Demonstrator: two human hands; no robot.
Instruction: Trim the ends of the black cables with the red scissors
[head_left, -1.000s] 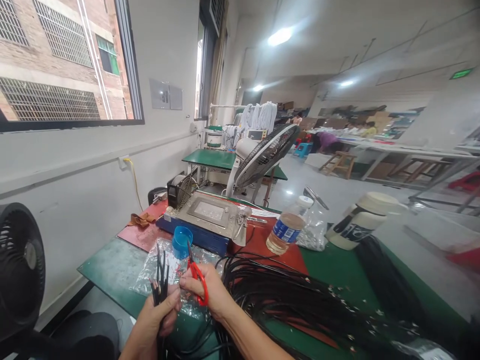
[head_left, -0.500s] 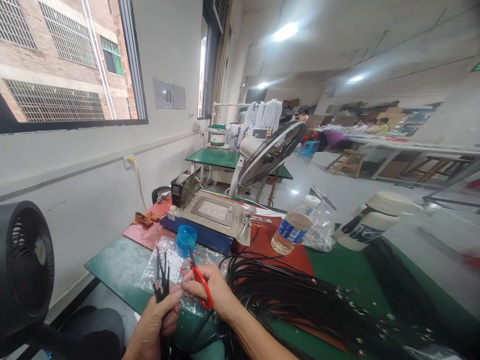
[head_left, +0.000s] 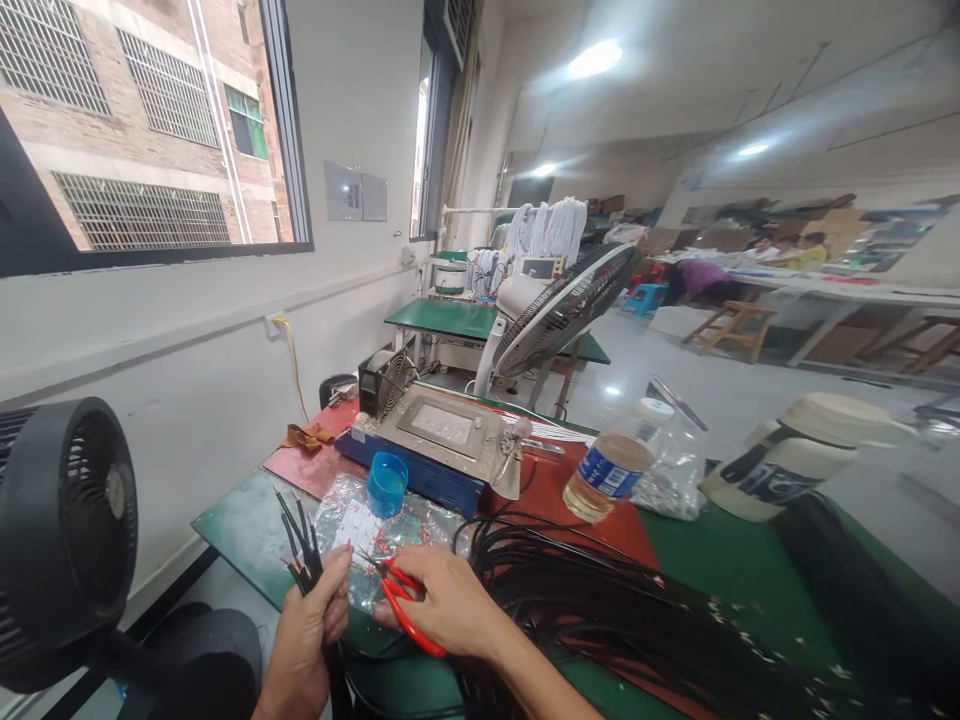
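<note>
My left hand [head_left: 306, 635] is closed around a bundle of black cables [head_left: 301, 540], whose stripped ends fan out above the fist. A tiny reddish tip shows at its thumb and forefinger. In my right hand [head_left: 454, 598] are red-handled scissors [head_left: 417, 628], fingers through and around the handles. Their blades point left at the left thumb and look slightly parted. Below both hands lies a clear plastic bag [head_left: 349, 508] scattered with small red scraps. A blue round container [head_left: 387, 486] stands on it. More black cables [head_left: 570, 590] lie in a thick heap to the right.
Behind the bag sits a blue machine with a metal top [head_left: 439, 425] and a small fan [head_left: 384, 385]. A labelled bottle [head_left: 607, 470] and a white jug [head_left: 795, 460] stand to the right. A black fan [head_left: 71, 540] is at far left; a larger fan [head_left: 570, 310] is beyond the table.
The scissors have swung from pointing up to pointing left at my left thumb, and their blades have parted. My right hand has drawn back from my left fingers. The view has shifted left.
</note>
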